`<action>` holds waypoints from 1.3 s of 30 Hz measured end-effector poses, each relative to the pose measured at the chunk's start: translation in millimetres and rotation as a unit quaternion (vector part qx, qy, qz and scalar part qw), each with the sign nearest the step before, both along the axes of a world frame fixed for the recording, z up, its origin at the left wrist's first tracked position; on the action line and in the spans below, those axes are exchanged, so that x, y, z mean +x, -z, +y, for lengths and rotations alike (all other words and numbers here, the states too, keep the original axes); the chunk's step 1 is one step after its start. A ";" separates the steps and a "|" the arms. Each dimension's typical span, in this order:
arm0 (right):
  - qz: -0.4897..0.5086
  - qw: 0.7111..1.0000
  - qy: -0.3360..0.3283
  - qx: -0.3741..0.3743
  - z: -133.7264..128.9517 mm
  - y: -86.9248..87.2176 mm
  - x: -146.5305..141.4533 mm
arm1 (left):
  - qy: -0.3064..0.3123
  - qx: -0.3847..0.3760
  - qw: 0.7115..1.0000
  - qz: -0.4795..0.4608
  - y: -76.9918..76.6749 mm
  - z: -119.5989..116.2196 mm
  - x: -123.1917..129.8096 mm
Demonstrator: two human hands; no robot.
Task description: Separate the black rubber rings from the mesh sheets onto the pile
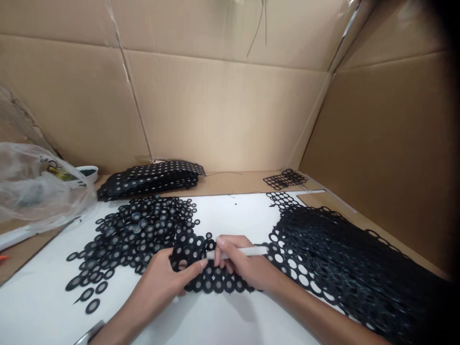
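Note:
My left hand (179,270) grips the edge of a black sheet of joined rings (215,282), many of them with pale round centres. Between the fingers and thumb of my right hand (235,258) is a white pen-like tool (247,250), its tip against the sheet close to my left thumb. Just left of the sheet spreads a heap of loose black rings with greyish centres (143,235). On the right the sheet runs on into a thick pile of black ring mesh (323,254) with open holes.
Behind the loose rings lies a folded stack of black dotted sheets (154,177). A clear plastic bag (39,187) and a white bowl (88,175) stand at the left. A small mesh piece (285,179) lies at the back. Cardboard walls (223,110) enclose the white work surface (230,211).

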State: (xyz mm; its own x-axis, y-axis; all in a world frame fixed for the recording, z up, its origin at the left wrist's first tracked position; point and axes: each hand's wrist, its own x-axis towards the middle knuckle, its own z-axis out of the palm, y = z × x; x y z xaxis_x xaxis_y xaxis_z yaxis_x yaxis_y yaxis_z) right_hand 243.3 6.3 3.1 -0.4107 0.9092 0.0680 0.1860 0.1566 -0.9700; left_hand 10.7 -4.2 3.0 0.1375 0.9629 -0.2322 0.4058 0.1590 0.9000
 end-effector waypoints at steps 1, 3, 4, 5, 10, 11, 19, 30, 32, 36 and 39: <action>0.002 1.000 -0.002 -0.004 -0.9 0.6 0.6 | 0.014 0.003 1.000 -0.012 -1.2 -0.8 -0.4; -0.001 1.000 -0.008 -0.004 -3.2 0.9 1.4 | 0.025 0.007 0.999 -0.039 -2.9 -2.3 -0.9; -0.004 1.000 -0.010 0.001 -4.4 0.5 1.8 | 0.024 0.009 0.998 -0.051 -3.6 -2.9 -1.0; -0.006 1.000 -0.012 0.008 -5.6 -0.2 2.1 | 0.019 0.010 0.998 -0.061 -4.5 -3.3 -1.1; 0.021 1.000 -0.012 0.002 -7.8 -6.5 4.3 | -0.025 0.013 0.997 -0.072 -12.8 -2.6 -2.4; 0.030 0.999 -0.010 -0.008 -7.5 -7.6 4.7 | -0.023 0.007 0.997 -0.073 -14.9 -2.4 -2.9; 0.112 0.993 0.025 -0.041 -7.2 -11.4 5.3 | 0.006 -0.033 0.996 -0.077 -25.3 -1.9 -5.8; 0.066 0.997 0.007 -0.041 -4.8 -14.4 11.9 | -0.007 -0.032 0.999 -0.024 -22.8 4.6 -13.0; 0.054 0.997 -0.012 -0.050 -4.8 -12.7 10.9 | -0.010 -0.021 1.000 -0.020 -24.0 7.1 -16.8; 0.040 0.998 -0.006 -0.044 -4.0 -11.3 9.3 | -0.015 0.037 0.998 0.048 -29.6 14.6 -27.7; 0.016 0.999 0.006 -0.042 -2.9 -11.8 8.3 | -0.002 0.100 0.990 0.104 -31.9 22.8 -32.9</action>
State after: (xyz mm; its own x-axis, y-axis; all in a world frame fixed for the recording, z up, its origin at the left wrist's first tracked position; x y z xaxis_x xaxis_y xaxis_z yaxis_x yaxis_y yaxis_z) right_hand 251.6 3.4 14.8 -0.3987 0.9171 0.0049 0.1555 0.0729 -0.9852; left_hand -22.2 18.6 34.9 0.1036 0.9929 -0.0590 0.5851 -0.0129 0.8109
